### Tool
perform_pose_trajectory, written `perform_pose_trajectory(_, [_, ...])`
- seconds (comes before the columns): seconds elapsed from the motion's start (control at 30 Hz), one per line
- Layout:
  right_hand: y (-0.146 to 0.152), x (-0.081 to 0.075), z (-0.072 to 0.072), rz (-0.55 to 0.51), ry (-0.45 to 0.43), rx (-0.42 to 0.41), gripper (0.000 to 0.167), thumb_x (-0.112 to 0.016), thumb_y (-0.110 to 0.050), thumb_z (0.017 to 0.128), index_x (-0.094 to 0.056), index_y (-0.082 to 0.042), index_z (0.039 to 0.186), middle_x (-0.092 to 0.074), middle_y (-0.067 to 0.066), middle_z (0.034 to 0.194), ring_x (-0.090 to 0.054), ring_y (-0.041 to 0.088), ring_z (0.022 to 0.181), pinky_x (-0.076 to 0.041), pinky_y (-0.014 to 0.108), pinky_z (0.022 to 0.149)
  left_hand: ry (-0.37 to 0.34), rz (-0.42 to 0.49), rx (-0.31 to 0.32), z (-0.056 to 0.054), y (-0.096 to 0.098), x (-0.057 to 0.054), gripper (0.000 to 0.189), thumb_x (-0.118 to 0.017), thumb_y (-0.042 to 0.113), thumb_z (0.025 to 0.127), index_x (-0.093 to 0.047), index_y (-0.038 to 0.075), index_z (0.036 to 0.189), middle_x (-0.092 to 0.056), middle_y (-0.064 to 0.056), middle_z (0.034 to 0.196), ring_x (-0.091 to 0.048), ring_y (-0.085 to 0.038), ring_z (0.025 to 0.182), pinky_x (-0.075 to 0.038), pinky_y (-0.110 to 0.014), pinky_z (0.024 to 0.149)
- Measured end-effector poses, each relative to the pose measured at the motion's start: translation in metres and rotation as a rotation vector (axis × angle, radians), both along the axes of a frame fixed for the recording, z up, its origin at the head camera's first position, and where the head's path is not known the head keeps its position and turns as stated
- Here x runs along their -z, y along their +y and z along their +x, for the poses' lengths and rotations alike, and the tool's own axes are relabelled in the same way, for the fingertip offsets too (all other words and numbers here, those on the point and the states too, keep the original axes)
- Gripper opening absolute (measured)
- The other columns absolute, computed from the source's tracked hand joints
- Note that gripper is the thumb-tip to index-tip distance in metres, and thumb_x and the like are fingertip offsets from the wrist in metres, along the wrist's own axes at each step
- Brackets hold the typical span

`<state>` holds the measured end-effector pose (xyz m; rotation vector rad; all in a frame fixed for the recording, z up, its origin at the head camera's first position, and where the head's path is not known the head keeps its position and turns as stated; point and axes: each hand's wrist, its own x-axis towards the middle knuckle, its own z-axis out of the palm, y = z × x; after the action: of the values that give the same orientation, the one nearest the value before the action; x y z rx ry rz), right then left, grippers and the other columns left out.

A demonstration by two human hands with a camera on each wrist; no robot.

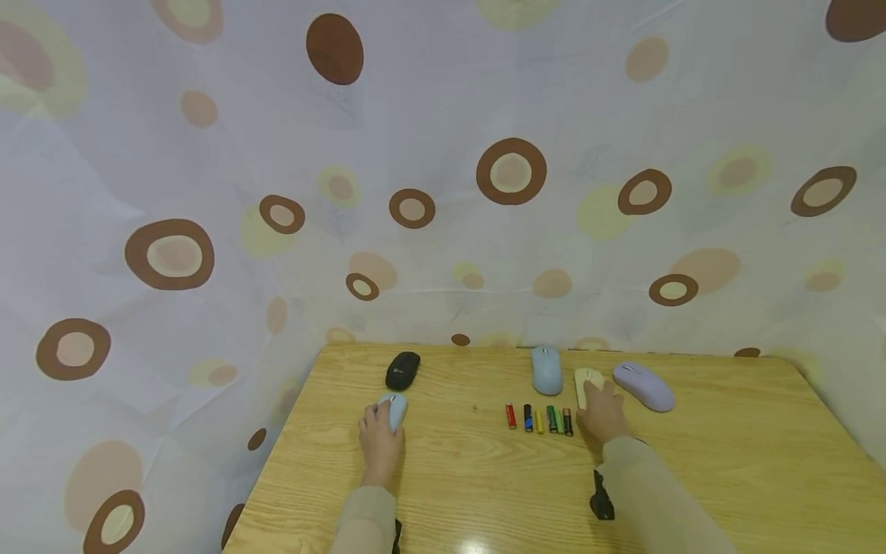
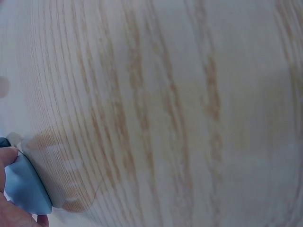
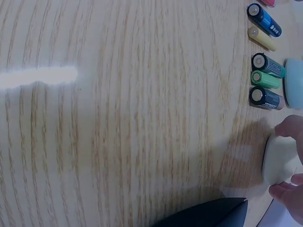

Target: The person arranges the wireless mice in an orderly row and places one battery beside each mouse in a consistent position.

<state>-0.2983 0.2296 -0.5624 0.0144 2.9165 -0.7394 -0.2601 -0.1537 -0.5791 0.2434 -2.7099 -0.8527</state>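
Note:
At the left of the wooden table my left hand (image 1: 380, 448) grips a small light blue computer mouse (image 1: 398, 409). In the left wrist view, thumb and fingers hold the sides of this blue mouse (image 2: 27, 189). A black mouse (image 1: 402, 371) lies just beyond it. On the right, my right hand (image 1: 606, 416) holds a cream mouse (image 1: 585, 380); in the right wrist view the thumb and fingers sit on opposite sides of the cream mouse (image 3: 278, 161). A larger blue mouse (image 1: 547, 371) and a lilac mouse (image 1: 644, 386) lie on either side of it.
Several batteries of different colours stand out in a row, among them a red battery (image 1: 511, 415) and a blue-and-black battery (image 1: 528, 418), left of my right hand. Behind the table (image 1: 471, 477) hangs a dotted white sheet (image 1: 443, 261).

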Motion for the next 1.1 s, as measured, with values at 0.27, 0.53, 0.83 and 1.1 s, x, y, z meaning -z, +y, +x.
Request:
perform_pose_trajectory(0.27, [-0.001,-0.001,0.004,-0.028,0.001,0.042,0.047,-0.054,-0.01,0.088,-0.035,0.009,0.128,-0.036,0.041,0.118,-0.037,0.059,0.104,-0.036,0.063,0.082,-0.002,0.011,-0.005,0.001,-0.001,0.0,0.047,-0.069,0.005,0.078,-0.051,0.001,0.122,-0.042,-0.022,0.121,-0.041,-0.035,0.101,-0.038,-0.046,0.08])
perform_pose_trajectory(0.53, [0.0,0.001,0.005,-0.068,0.02,0.063,0.06,-0.054,-0.01,0.086,-0.026,0.01,0.135,-0.03,0.045,0.123,-0.032,0.063,0.108,-0.032,0.065,0.085,0.0,0.004,-0.007,-0.001,-0.001,0.002,0.047,-0.069,0.005,0.078,-0.051,0.003,0.122,-0.042,-0.021,0.121,-0.041,-0.034,0.1,-0.039,-0.045,0.079])
perform_pose_trajectory(0.83, [-0.005,-0.01,0.011,-0.197,0.07,0.172,0.068,-0.057,-0.016,0.085,-0.023,0.012,0.137,-0.028,0.046,0.124,-0.027,0.063,0.109,-0.033,0.065,0.082,0.002,0.019,-0.008,-0.002,0.0,-0.001,0.047,-0.069,0.004,0.078,-0.051,0.002,0.121,-0.042,-0.021,0.121,-0.042,-0.035,0.1,-0.038,-0.046,0.08])
perform_pose_trajectory(1.1, [-0.032,-0.029,0.025,-0.17,0.116,0.177,0.071,-0.06,-0.022,0.084,-0.025,0.008,0.138,-0.033,0.045,0.115,-0.035,0.06,0.1,-0.036,0.061,0.077,-0.011,0.004,-0.012,-0.002,-0.001,0.001,0.047,-0.069,0.005,0.078,-0.051,0.002,0.121,-0.043,-0.021,0.121,-0.042,-0.035,0.1,-0.039,-0.045,0.079])
